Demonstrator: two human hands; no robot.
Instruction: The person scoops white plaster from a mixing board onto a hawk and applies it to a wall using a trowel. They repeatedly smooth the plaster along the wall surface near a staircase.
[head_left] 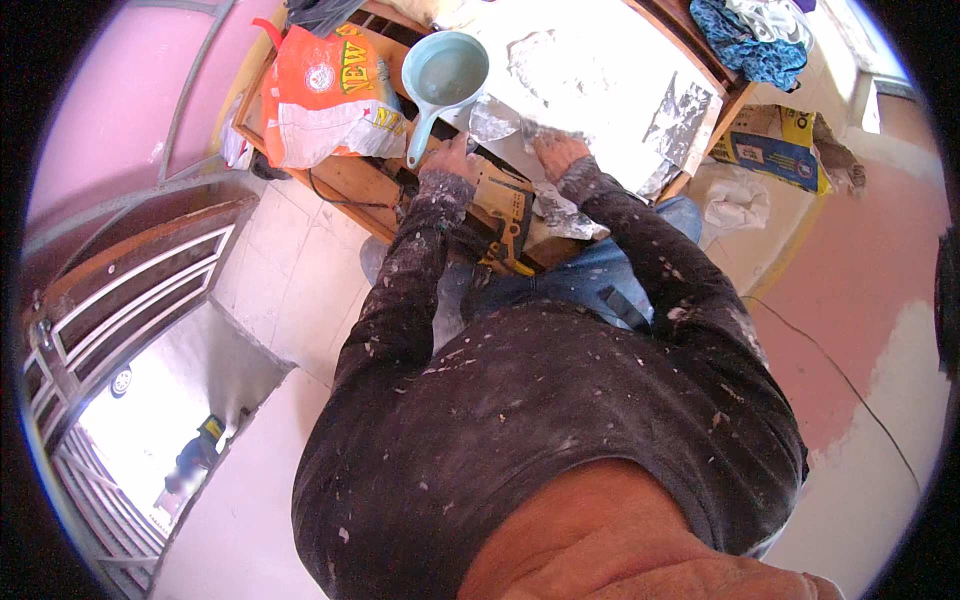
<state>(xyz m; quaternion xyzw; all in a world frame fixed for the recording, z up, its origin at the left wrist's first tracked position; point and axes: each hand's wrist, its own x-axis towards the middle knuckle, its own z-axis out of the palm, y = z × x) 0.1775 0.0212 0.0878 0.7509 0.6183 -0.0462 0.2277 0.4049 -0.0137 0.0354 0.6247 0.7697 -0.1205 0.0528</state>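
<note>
Left hand, fingers curled, just beside the handle of the pale blue dipper; right hand, bent at the near edge of the white work surface. Whether either hand pinches anything cannot be told. The dipper lies between the orange bag and that surface, apparently holding liquid. Probably light, stiff plastic, weighted toward the bowl and slippery when wet; best gripped by the handle, kept level
</note>
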